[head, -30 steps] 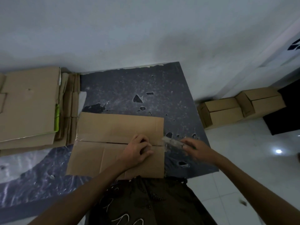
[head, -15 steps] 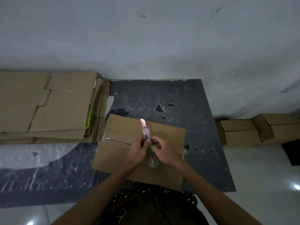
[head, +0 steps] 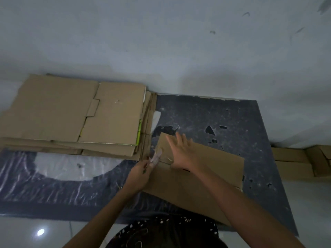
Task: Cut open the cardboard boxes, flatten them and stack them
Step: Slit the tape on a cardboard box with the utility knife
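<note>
a person kneels on the floor over a flattened cardboard box (head: 197, 176) lying on a dark, worn mat (head: 223, 113). the left hand (head: 139, 173) has its fingers closed around a box cutter (head: 156, 157), whose pale blade end points up and away, at the box's near-left edge beside a crease. the right hand (head: 180, 151) lies flat on the box's top-left part, fingers spread apart and holding nothing, pressing the card down. just to the left, touching the box's corner, sits a stack of flattened boxes (head: 75, 113) on the floor against the wall. more boxes not yet flattened (head: 300, 161) wait at the far right.

to do this step well, it seems wise to keep the pressing hand well clear of the blade's path, draw the cutter along the seam away from the body, and use light pressure so the blade parts only tape, not the mat beneath. whether the blade touches the card is unclear.
</note>
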The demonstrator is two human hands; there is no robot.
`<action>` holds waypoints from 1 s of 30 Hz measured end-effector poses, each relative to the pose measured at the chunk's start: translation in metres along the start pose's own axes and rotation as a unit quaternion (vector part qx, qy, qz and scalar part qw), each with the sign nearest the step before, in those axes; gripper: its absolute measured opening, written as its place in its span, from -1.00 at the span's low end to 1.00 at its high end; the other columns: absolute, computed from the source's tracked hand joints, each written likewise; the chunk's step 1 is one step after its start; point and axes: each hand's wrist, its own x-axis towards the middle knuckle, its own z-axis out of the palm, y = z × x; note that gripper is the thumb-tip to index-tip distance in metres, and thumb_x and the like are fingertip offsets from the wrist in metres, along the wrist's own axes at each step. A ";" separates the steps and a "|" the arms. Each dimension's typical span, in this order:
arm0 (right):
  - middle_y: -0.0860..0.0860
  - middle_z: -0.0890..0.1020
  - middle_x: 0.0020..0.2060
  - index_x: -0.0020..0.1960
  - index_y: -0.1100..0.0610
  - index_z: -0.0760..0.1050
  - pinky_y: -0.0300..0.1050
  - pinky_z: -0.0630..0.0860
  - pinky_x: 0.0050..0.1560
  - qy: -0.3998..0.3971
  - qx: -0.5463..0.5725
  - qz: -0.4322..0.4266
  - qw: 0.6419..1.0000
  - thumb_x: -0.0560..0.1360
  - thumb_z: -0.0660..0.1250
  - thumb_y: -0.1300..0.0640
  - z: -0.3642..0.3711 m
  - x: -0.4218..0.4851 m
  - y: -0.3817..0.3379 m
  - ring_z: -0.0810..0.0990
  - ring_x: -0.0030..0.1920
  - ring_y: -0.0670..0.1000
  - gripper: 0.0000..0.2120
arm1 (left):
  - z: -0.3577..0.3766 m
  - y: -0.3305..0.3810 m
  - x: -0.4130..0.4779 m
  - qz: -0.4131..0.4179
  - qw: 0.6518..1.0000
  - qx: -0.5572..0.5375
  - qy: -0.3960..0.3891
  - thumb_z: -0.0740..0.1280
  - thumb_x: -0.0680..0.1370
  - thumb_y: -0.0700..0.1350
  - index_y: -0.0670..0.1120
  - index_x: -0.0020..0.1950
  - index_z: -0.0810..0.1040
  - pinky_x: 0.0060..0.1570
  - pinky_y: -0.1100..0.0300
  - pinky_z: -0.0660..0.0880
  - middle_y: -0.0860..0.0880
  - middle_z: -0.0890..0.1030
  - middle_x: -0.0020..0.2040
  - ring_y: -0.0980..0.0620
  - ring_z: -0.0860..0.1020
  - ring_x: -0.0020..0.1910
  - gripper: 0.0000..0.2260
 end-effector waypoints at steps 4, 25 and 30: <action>0.13 -0.26 0.54 0.54 -0.03 -0.36 0.49 -0.07 0.39 -0.103 -0.069 0.005 0.992 0.28 0.54 -0.09 -0.009 0.019 -0.004 -0.18 0.52 0.31 0.24 | -0.018 -0.023 0.003 0.065 0.969 0.223 -0.087 0.01 0.57 0.25 0.04 0.50 0.29 0.06 0.05 0.49 -0.04 0.38 0.41 -0.11 0.49 0.23 -0.44; 0.05 -0.09 0.53 0.55 0.05 -0.32 0.39 0.11 0.41 -0.129 -0.096 -0.027 0.987 0.26 0.55 -0.14 -0.027 0.012 -0.014 0.06 0.49 0.22 0.25 | -0.065 -0.040 0.048 0.319 0.837 0.439 -0.069 0.06 0.47 0.16 0.03 0.14 0.64 -0.65 0.26 0.27 0.03 0.60 -0.16 0.02 0.46 -0.59 -0.54; 0.05 -0.14 0.54 0.56 0.02 -0.31 0.39 0.10 0.41 -0.131 -0.089 -0.028 0.987 0.26 0.55 -0.11 -0.025 0.008 -0.017 0.04 0.49 0.23 0.25 | -0.084 -0.048 0.064 0.349 0.813 0.460 -0.072 0.30 0.53 0.12 0.01 0.31 0.54 -0.52 0.19 0.43 -0.03 0.65 0.01 -0.06 0.59 -0.40 -0.61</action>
